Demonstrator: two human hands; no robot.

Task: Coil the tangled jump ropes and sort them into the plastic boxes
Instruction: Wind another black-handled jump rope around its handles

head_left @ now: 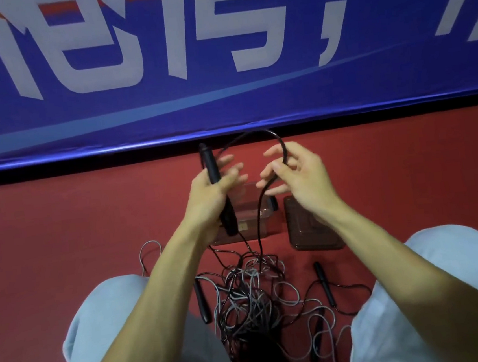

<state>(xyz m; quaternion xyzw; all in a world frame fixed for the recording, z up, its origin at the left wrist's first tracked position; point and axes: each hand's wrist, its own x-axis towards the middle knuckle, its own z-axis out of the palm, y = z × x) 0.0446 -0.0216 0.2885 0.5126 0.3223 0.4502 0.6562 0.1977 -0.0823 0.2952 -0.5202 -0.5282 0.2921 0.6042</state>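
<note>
The left hand [212, 192] grips a black handle [211, 163]. Its thumb holds the handle against the palm, and its fingers [230, 164] stick out almost straight. A black rope [256, 132] goes from the top of the handle in a big loop over to the right hand [299, 174]. The right fingers [269, 174] are spread and a little bent. The rope runs between them, but I cannot tell if they pinch it. From there the rope hangs down.

Under the fingers of both hands, a clear plastic box [261, 222] sits on the red floor [89, 226]. Beside it, under the right wrist, lies a flat brown plastic piece [310, 226], either a box or a lid.

Closer to the person than the fingers, between the knees, lies a pile of tangled ropes [250, 297], black and grey. Loose black handles [327, 286] lie around it.
</note>
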